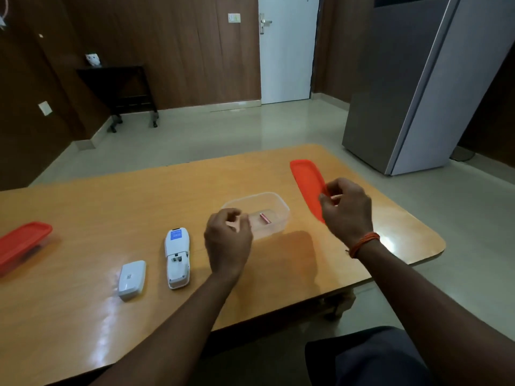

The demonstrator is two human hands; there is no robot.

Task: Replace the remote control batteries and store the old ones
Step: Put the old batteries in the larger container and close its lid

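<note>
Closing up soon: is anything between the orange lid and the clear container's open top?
No object does. The left hand hangs at the clear container's near-left rim, and the right hand covers the orange lid's near end. One pink battery lies inside, below the rim.

The orange-brown wooden surface (83, 207) looks smooth and glossy, throwing back light. The clear rectangular plastic container (281, 210) is see-through, beside a matt orange plastic lid (305, 179). The white plastic remote control (177, 257) and its white plastic battery cover (131, 279) look smooth.
</note>
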